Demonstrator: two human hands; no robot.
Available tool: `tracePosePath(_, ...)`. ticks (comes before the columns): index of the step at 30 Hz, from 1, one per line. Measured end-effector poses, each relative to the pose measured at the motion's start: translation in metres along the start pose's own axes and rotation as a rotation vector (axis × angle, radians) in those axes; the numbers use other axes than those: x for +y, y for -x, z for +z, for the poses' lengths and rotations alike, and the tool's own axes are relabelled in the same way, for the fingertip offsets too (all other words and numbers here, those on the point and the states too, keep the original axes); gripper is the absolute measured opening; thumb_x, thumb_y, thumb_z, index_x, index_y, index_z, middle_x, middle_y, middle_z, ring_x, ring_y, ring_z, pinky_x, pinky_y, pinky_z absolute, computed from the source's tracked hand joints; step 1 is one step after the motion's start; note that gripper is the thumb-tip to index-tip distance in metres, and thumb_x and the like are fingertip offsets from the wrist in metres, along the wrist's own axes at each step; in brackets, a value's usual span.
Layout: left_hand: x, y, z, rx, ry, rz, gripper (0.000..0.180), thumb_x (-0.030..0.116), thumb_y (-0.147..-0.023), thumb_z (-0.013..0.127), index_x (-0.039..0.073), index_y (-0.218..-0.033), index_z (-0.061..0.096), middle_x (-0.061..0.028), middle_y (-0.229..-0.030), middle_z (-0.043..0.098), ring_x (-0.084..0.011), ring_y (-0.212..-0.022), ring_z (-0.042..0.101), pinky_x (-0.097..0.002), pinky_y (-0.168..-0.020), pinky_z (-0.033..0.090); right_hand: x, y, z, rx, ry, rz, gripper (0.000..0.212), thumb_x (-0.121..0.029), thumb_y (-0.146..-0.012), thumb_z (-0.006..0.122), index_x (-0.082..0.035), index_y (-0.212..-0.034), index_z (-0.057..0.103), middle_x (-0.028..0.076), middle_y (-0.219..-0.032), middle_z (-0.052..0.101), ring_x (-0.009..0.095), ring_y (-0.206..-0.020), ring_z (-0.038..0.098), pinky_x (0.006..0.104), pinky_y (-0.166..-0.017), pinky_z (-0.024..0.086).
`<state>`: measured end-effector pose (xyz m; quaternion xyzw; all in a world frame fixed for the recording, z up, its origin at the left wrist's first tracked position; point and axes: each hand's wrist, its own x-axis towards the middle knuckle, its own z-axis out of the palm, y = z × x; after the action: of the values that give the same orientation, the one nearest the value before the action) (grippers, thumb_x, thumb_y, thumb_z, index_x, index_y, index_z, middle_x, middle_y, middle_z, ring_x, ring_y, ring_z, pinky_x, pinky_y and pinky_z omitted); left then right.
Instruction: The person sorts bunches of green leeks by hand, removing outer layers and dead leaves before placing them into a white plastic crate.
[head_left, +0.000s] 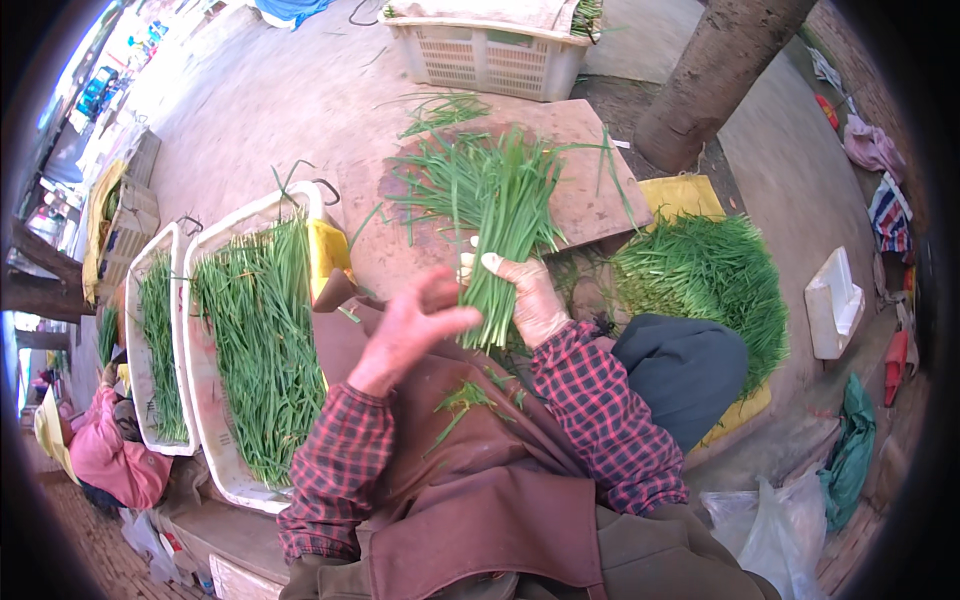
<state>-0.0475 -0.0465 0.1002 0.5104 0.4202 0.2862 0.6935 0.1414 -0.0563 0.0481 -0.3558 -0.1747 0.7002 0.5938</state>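
A thick bunch of green garlic chives (508, 215) stands tilted over the board, gripped near its pale cut ends by my gloved right hand (530, 298). My bare left hand (412, 328) is just left of the stalk ends, slightly blurred, its thumb and fingers apart and holding nothing. Beneath the bunch's leaves, more loose chives (425, 185) lie on a worn reddish-brown board (590, 150). Stray cut leaves (465, 397) rest on the brown apron (430, 440) over my lap.
White crates of chives (258, 350) (163, 330) stand at my left. A large chive pile (710, 290) lies on yellow sacking at my right. Beyond the board are a slatted crate (485, 58) and a tree trunk (715, 75). A person in pink (115, 455) sits far left.
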Motion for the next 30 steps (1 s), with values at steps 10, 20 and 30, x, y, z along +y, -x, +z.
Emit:
tracePosePath(10, -0.063, -0.073, -0.023, 0.452, -0.308, 0.342, 0.042, -0.004, -0.076, 0.069, -0.001, -0.116, 0.059, -0.0117, -0.102, 0.068, -0.0197, -0.093, 0.063, -0.0322, -0.085, 0.049, 0.027, -0.075, 0.014, -0.171, 0.859, -0.369, 0.057, -0.029, -0.083, 0.078, -0.006, -0.131, 0.059, 0.014, -0.123, 0.065, 0.03, -0.112, 0.061, 0.04, -0.099, 0.046)
tracePosePath(20, -0.126, -0.124, -0.032, 0.443, -0.151, 0.31, 0.036, 0.001, -0.085, 0.07, 0.0, -0.119, 0.058, -0.0074, -0.107, 0.067, -0.0183, -0.097, 0.061, -0.0339, -0.087, 0.05, 0.06, -0.119, -0.011, 0.053, 0.667, -0.148, 0.036, -0.016, -0.085, 0.076, -0.003, -0.117, 0.068, 0.005, -0.106, 0.072, 0.016, -0.093, 0.065, 0.0304, -0.086, 0.05)
tracePosePath(30, -0.045, -0.051, 0.001, -0.006, 0.229, -0.07, 0.055, 0.007, -0.081, 0.078, 0.002, -0.13, 0.054, -0.0044, -0.116, 0.063, -0.013, -0.105, 0.06, -0.0305, -0.092, 0.049, 0.005, -0.031, -0.001, 0.168, 0.309, 0.091, 0.027, -0.016, -0.091, 0.071, 0.001, -0.112, 0.07, 0.006, -0.102, 0.072, 0.014, -0.087, 0.066, 0.0295, -0.08, 0.053)
